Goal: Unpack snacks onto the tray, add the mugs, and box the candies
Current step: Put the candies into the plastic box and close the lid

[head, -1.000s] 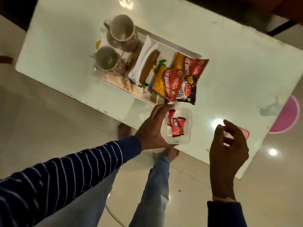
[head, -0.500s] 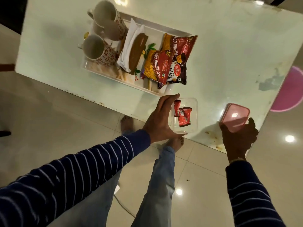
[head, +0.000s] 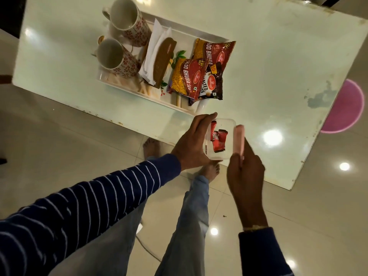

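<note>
Candies (head: pixel 218 140) in red wrappers already lie inside the clear plastic box (head: pixel 220 155), which stands on the white table (head: pixel 278 66) close to its near edge, just below the tray's corner. The left hand (head: pixel 194 143) curls around the box's left wall, fingers clasped on it to steady it. The right hand (head: pixel 246 172) grips the pink lid (head: pixel 239 139) edge-on, thumb and fingers pinched along its lower part, with the lid tilted nearly upright just beside the box's right wall (whether it touches the rim cannot be told).

Most of the job looks finished. On the white tray (head: pixel 139 90) two floral mugs (head: pixel 119 56) stand at the left end, a stack of white napkins with a brown wrapped bar (head: pixel 163 60) lies in the middle, and three snack packets (head: pixel 201 72) overlap at the right end, the farthest one hanging slightly over the tray's edge. No loose candies or unopened bags show anywhere else on the table.

What remains, as far as can be judged, is laying the lid flat over the box and pressing it closed; after that the boxing step would be complete.
</note>
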{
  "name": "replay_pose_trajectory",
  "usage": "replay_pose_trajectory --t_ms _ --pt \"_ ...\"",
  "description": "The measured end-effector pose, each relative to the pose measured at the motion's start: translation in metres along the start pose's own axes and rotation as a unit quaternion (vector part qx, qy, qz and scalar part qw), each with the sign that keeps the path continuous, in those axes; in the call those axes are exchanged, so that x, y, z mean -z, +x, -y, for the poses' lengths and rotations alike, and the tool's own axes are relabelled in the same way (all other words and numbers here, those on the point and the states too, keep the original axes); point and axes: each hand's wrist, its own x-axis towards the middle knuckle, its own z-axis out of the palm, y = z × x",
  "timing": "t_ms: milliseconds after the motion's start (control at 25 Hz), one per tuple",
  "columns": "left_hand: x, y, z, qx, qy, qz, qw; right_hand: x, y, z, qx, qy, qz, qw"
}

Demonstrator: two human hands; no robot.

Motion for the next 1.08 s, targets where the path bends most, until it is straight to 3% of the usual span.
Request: replay_pose_trajectory --t_ms 160,360,480,560,640,760,880,960,1000,1080 --pt "0.007 -0.003 -0.004 -0.002 -0.022 -0.001 1.0 -0.013 -0.007 0.017 -0.049 -0.053 0.018 0.997" --pt "0.001 -0.009 0.001 -0.069 0.013 -0.001 0.998 -0.029 -0.014 0.033 -0.054 0.064 -0.018 0.996" --pt "0.004 -0.011 -0.004 -0.105 0.068 -0.023 0.992 -0.032 -0.01 0.037 -0.026 -0.06 0.003 0.998" --pt "0.004 -0.01 -0.004 -0.082 0.016 -0.005 0.996 -0.034 -0.008 0.037 0.003 -0.076 0.009 0.997" --pt "0.013 -0.008 -0.007 -0.058 -0.022 -0.012 0.998 -0.033 -0.006 0.03 0.007 0.058 -0.011 0.998" --pt "0.021 -0.007 -0.011 -0.071 -0.073 -0.012 0.995 -0.023 -0.005 0.024 -0.166 0.293 -0.041 0.941" --pt "0.019 -0.007 -0.016 -0.09 -0.113 0.02 0.989 -0.008 0.004 0.018 -0.271 0.391 0.015 0.879" --pt "0.017 -0.005 -0.022 -0.098 -0.121 0.034 0.987 0.002 0.009 0.018 -0.295 0.463 0.059 0.834" --pt "0.016 -0.004 -0.024 -0.108 -0.125 0.044 0.985 0.006 0.011 0.017 -0.291 0.472 0.068 0.829" --pt "0.014 -0.003 -0.027 -0.127 -0.126 0.063 0.982 0.008 0.016 0.017 -0.293 0.423 0.045 0.857"
